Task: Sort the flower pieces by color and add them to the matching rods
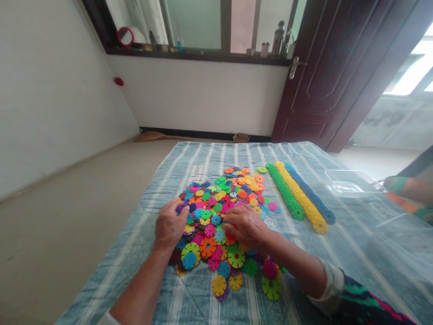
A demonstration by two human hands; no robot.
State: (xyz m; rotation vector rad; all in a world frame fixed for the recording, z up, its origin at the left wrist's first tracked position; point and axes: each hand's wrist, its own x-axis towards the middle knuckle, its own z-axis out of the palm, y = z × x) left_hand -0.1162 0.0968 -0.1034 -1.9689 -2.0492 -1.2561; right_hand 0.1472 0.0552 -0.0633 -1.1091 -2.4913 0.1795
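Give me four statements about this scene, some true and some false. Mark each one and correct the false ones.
The left hand rests on a loose pile of coloured plastic discs. True.

The right hand is raised well above the discs. False: it rests on them.

A green stack, a yellow stack and a blue stack of discs lie side by side on the striped cloth. True.

A clear plastic container stands on the floor. False: the clear plastic container lies on the striped cloth, beyond the stacks.
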